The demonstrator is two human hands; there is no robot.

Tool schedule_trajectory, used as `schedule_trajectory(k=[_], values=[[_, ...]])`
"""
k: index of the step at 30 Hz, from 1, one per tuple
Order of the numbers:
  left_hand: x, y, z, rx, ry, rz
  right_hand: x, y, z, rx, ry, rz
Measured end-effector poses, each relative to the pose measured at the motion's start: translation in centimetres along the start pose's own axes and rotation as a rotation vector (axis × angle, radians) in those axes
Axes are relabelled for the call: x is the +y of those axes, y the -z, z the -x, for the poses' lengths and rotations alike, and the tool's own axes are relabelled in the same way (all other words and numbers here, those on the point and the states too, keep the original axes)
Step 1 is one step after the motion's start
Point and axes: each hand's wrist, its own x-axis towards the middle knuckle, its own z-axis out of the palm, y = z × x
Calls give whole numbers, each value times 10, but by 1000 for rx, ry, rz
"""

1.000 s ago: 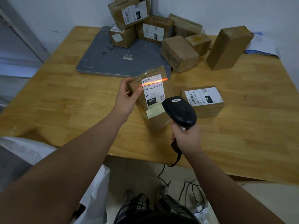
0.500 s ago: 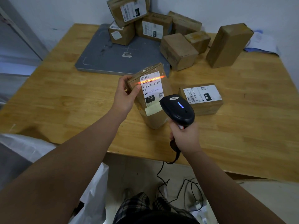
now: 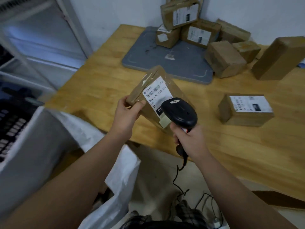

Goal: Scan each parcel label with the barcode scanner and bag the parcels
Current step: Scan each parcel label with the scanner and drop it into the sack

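Note:
My left hand (image 3: 127,113) grips the near corner of a brown parcel (image 3: 155,90), tilted over the table's front edge with its white label facing up. My right hand (image 3: 189,139) holds the black barcode scanner (image 3: 180,113) by the handle; its head covers the label's lower part. No scan line shows on the label. A white bag (image 3: 122,176) hangs open below and left of the parcel. Another labelled parcel (image 3: 245,109) lies flat on the wooden table (image 3: 247,154) to the right.
Several brown parcels (image 3: 224,58) are piled at the back, some on a grey mat (image 3: 148,57). A tall box (image 3: 279,58) leans at the far right. A dark rack stands at the left. The scanner cable (image 3: 178,177) trails to the floor.
The orange scan line on the label has gone out. My left hand has lifted and tilted the parcel toward the left, near the bag. My view has swung left.

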Motion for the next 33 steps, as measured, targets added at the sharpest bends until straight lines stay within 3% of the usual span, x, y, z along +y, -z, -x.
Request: schedule_trajectory(k=[4,8,11,14,19,22,24,28,33], values=[[1,94,29,130,7,-6,13,-68,24,-119,-80,-25],[-12,176,73,287,-131,-293,40,-122,56,-237,-162,30],[-34,223,97,377,-150,-379,70,-149,74,-267,-282,121],[-63,259,104,376,-55,-421,105,-163,86,-215,-397,281],[-117,295,93,264,261,-521,151,-176,99,-67,-408,512],[-142,299,83,339,484,-447,165,-193,99,-68,-486,583],[-158,303,77,336,549,-589,176,-205,97,-40,-551,604],[-178,312,72,111,605,-913,187,-210,100,-40,-614,781],[-183,317,66,162,619,-870,157,-201,124,210,-345,475]])
